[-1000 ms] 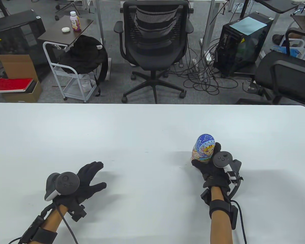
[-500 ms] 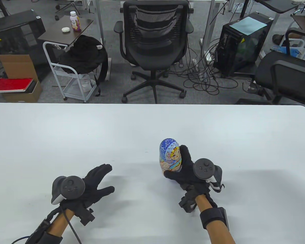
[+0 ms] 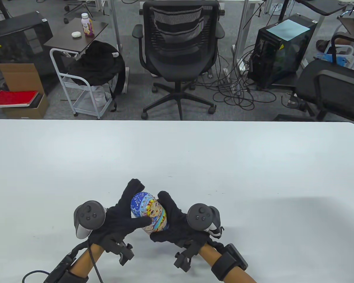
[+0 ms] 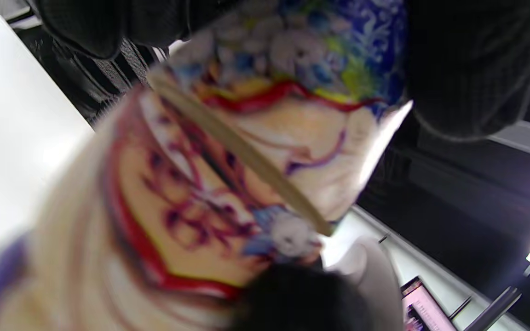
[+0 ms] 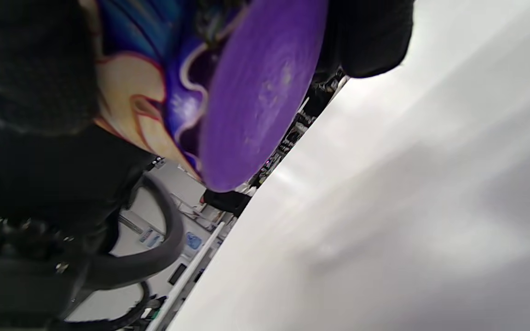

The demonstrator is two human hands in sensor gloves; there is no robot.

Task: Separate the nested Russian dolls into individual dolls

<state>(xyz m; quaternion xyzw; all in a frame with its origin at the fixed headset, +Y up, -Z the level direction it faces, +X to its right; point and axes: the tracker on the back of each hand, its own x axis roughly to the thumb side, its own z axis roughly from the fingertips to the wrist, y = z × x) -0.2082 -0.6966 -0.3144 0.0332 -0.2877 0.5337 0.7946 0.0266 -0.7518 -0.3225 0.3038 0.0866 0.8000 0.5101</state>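
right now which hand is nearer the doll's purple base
Right. The right hand grips the doll around its lower half, next to the purple base. The left hand holds the upper half, thumb across the painted face, farther from the base.

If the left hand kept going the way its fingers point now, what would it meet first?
The doll: the left hand already grips its upper part, thumb across the face. Past it lies the right hand, probably next.
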